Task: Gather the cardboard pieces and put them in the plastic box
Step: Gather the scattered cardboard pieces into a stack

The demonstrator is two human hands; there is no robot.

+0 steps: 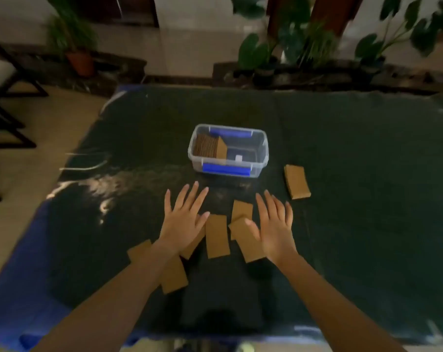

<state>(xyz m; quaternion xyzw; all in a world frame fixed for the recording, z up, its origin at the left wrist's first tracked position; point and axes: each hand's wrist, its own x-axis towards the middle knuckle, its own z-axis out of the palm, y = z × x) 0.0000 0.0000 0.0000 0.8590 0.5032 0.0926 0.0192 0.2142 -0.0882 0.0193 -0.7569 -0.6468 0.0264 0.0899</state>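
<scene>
From the head camera, the left hand (pixel 183 219) and the right hand (pixel 273 226) are held flat, palms down and fingers spread, over loose cardboard pieces (pixel 216 236) on the dark table cover (pixel 355 148); nothing is gripped. This pose is judged to serve sweeping the pieces together. The pieces are seen as plain brown rectangles, some overlapping, with one thicker stack (pixel 297 181) lying apart to the right. In the clear plastic box (pixel 262 153) with blue clips, just beyond the hands, a row of pieces is already stood on edge.
</scene>
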